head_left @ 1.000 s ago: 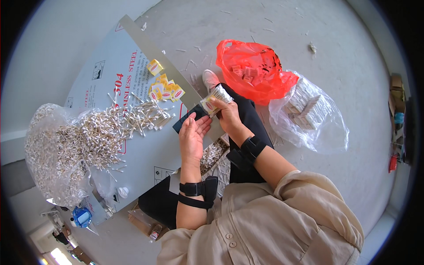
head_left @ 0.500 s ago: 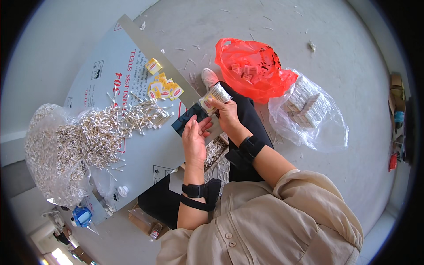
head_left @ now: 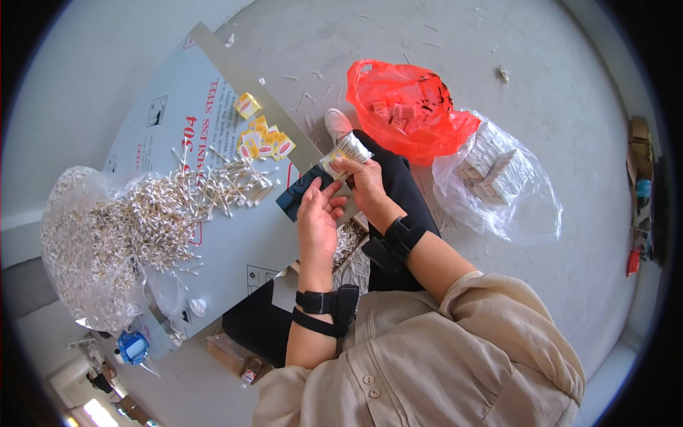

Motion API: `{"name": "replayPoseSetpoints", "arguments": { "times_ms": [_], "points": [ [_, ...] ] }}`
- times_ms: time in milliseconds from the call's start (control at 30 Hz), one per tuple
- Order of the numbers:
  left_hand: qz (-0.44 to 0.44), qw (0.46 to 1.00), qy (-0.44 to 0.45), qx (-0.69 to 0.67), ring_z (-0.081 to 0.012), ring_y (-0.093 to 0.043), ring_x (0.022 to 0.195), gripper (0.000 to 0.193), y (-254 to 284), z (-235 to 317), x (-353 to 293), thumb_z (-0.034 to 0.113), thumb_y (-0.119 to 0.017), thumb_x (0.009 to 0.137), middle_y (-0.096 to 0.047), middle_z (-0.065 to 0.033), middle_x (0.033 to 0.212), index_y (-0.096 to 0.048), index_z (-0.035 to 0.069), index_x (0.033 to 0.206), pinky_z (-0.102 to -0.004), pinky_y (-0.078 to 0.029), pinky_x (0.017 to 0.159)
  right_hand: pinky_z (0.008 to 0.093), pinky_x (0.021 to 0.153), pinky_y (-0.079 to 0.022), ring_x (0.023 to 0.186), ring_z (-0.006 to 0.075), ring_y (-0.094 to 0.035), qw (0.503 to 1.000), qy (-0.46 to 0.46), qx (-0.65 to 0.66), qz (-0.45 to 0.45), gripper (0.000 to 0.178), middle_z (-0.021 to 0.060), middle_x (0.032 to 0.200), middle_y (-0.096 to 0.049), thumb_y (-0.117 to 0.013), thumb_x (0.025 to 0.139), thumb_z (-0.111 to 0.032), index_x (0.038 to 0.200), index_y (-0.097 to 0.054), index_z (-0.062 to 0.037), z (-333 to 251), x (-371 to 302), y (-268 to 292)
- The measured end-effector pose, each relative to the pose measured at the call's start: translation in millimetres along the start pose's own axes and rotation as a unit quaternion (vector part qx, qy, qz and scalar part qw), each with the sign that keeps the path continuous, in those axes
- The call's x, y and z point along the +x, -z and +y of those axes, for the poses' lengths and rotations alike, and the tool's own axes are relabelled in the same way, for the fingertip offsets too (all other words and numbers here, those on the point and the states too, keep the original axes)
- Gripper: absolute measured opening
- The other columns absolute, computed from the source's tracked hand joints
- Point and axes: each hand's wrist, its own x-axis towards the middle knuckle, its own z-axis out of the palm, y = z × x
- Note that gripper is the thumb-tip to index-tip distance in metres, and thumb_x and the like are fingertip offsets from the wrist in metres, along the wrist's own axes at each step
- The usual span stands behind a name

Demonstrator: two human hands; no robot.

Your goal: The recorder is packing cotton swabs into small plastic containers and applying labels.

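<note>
My right hand (head_left: 367, 185) is closed around a clear pack of cotton swabs (head_left: 350, 151) with a yellow-and-white label, its thumb lying on the label. Just below and to the left, my left hand (head_left: 317, 219) is turned palm up, its fingers apart and slightly curled, with nothing seen in them. Its fingertips are near the pack's lower end, over a dark rectangular patch (head_left: 293, 199) at the table edge. Loose cotton swabs (head_left: 231, 186) spread over the film-covered table (head_left: 249, 238). Small yellow-and-white cards (head_left: 265, 141) lie beyond them.
A large clear bag (head_left: 75, 235) spills swabs at the left. A red plastic bag (head_left: 434, 139) with packs inside lies on the floor at right, beside a clear bag (head_left: 537, 206) of stacked white packs. Below the table edge, an open box (head_left: 348, 245) holds more swabs.
My left hand has shifted slightly, its fingers a little more bent and closer to the pack's lower end. My right hand still holds the pack in nearly the same place.
</note>
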Motion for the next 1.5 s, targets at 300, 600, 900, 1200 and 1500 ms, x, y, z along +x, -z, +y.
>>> {"name": "replayPoseSetpoints", "arguments": {
  "times_ms": [300, 600, 900, 1200, 1500],
  "points": [
    [0.076, 0.991, -0.104, 0.042, -0.019, -0.059, 0.086, 0.053, -4, 2, 13, 0.026, -0.045, 0.096, -0.053, -0.0231, 0.121, -0.026, -0.003, 0.137, -0.0257, -0.045, 0.062, 0.0271, 0.066, -0.048, 0.07, 0.0154, -0.063, 1.0, -0.009, -0.011, -0.006, 0.019, 0.008, 0.082, -0.068, -0.069, 0.072, -0.002, 0.09, -0.065, 0.0016, 1, 2, 2],
    [0.02, 0.997, -0.051, -0.05, -0.0226, -0.057, 0.095, 0.049, -4, 4, 26, 0.028, -0.047, 0.095, -0.051, -0.0174, 0.127, -0.034, 0.001, 0.133, -0.03, -0.045, 0.07, 0.0272, 0.064, -0.047, 0.07, 0.0157, -0.063, 0.999, -0.032, -0.024, 0.009, 0.018, 0.0078, 0.081, -0.067, -0.068, 0.072, -0.003, 0.09, -0.065, 0.001, -2, 1, -1],
    [0.029, 0.998, -0.033, 0.035, -0.0231, -0.058, 0.093, 0.06, 2, -1, 3, 0.031, -0.045, 0.096, -0.047, -0.024, 0.13, -0.02, 0.0, 0.141, -0.0296, -0.045, 0.071, 0.0256, 0.061, -0.046, 0.071, 0.0143, -0.063, 0.999, -0.016, -0.027, -0.017, 0.025, 0.0061, 0.084, -0.066, -0.07, 0.073, -0.005, 0.096, -0.062, -0.001, -1, 1, 3],
    [-0.001, 1.0, -0.021, 0.003, -0.0203, -0.059, 0.091, 0.057, -9, -7, -3, 0.028, -0.042, 0.098, -0.049, -0.0192, 0.132, -0.02, 0.0, 0.142, -0.0253, -0.045, 0.069, 0.0274, 0.065, -0.047, 0.07, 0.0155, -0.062, 0.999, -0.011, -0.035, 0.012, 0.021, 0.0079, 0.082, -0.067, -0.068, 0.074, -0.006, 0.093, -0.064, 0.0017, 0, 4, 4],
    [-0.03, 0.997, -0.033, 0.059, -0.0195, -0.059, 0.092, 0.05, -4, -5, -6, 0.02, -0.045, 0.097, -0.046, -0.0195, 0.134, -0.027, -0.002, 0.138, -0.0256, -0.046, 0.07, 0.0264, 0.062, -0.047, 0.067, 0.014, -0.061, 0.999, -0.031, -0.035, -0.002, 0.023, 0.0059, 0.083, -0.065, -0.069, 0.074, -0.007, 0.095, -0.062, -0.0006, -4, -2, 1]
  ]
}}
